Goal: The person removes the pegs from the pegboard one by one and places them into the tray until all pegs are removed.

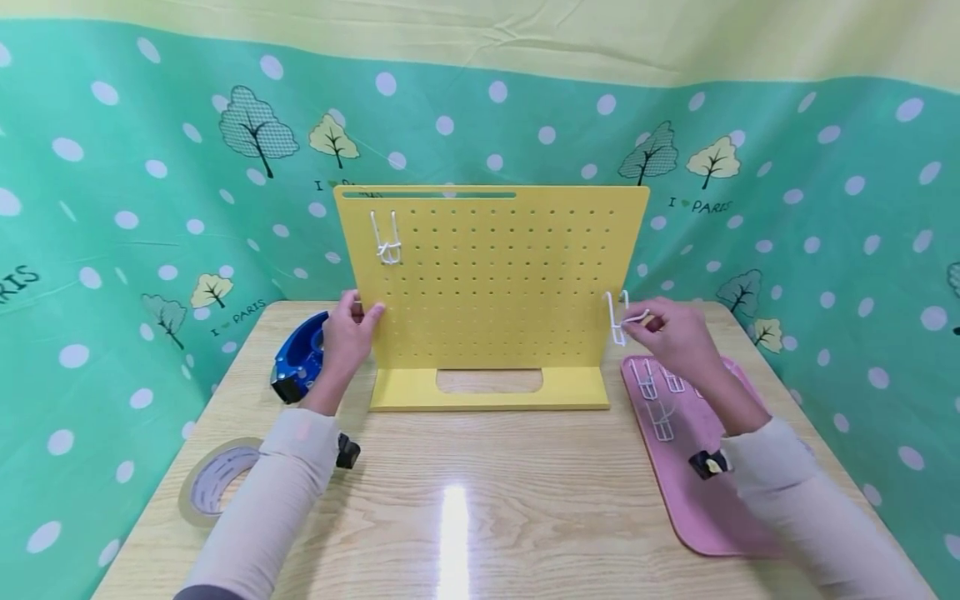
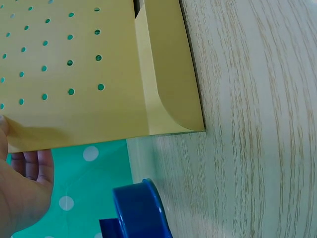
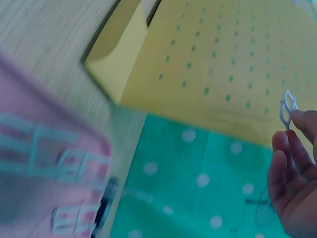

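A yellow pegboard (image 1: 487, 283) stands upright on its flat base ledge. My left hand (image 1: 348, 337) grips its left edge, the thumb on the front face and the fingers behind, as the left wrist view also shows. Near the board's right edge my right hand (image 1: 670, 335) pinches a white wire hook (image 1: 617, 323) between thumb and fingers. In the right wrist view that hook (image 3: 287, 109) appears in front of the holes; whether it touches the board I cannot tell. Another white wire hook (image 1: 388, 248) hangs at the board's upper left.
A pink tray (image 1: 705, 525) on the right holds several white wire hooks (image 1: 643, 380), partly behind my right arm. Left of the board sits a blue tape dispenser (image 1: 297, 362). A tape roll (image 1: 198, 487) lies nearer, partly under my left sleeve. A green patterned curtain (image 1: 480, 117) hangs behind.
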`<state>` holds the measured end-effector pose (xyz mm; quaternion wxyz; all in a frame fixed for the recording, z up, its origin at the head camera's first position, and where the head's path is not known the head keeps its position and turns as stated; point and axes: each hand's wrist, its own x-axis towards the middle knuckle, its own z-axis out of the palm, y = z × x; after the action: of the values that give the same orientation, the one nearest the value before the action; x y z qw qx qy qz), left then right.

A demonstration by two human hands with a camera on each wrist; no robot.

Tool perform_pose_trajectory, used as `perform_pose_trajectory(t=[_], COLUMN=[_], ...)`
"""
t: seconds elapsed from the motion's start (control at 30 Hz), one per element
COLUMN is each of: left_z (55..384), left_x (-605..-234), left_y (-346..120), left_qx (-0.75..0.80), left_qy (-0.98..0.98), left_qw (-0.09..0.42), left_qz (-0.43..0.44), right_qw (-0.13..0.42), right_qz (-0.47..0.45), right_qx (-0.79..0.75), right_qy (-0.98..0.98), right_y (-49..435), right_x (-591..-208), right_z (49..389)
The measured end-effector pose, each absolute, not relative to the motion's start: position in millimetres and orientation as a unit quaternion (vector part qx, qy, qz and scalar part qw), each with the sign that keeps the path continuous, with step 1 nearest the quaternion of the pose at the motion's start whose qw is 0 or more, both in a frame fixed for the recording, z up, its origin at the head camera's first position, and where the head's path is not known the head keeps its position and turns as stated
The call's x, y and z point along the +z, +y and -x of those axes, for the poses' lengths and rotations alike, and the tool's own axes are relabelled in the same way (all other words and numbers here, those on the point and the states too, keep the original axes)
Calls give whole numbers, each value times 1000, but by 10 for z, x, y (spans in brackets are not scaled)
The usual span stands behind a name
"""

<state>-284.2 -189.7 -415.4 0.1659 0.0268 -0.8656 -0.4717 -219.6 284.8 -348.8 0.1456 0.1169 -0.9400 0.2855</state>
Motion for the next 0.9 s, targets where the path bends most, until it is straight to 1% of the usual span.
perform_pose_trajectory(t=[0.1,0.2,0.3,0.6,0.9], left_z=[2842,2841,2835,2856,2854], left_x=[-4158,-4162,-4162,-4151,-4157], left_y=[-1905,-1909,-1908,-1907,-1905], left_qx=[-473,-475,-475,-469,-464], left_qy=[-865,-864,-864,-866,-869], left_qw=[165,163,163,170,169], left_qz=[-28,-29,-30,-26,-28], right_qw=[135,136,126,56,-2], right_qz=[-96,-86,-83,-102,-88], right_qx=[271,253,245,208,191], right_qy=[-948,-954,-958,-971,-978], right_y=[3029,3214,3394,3812,3987], right_x=[-3499,-3533,-3592,-3815,-4072], right_z=[2156,2123,2096,2021,1869])
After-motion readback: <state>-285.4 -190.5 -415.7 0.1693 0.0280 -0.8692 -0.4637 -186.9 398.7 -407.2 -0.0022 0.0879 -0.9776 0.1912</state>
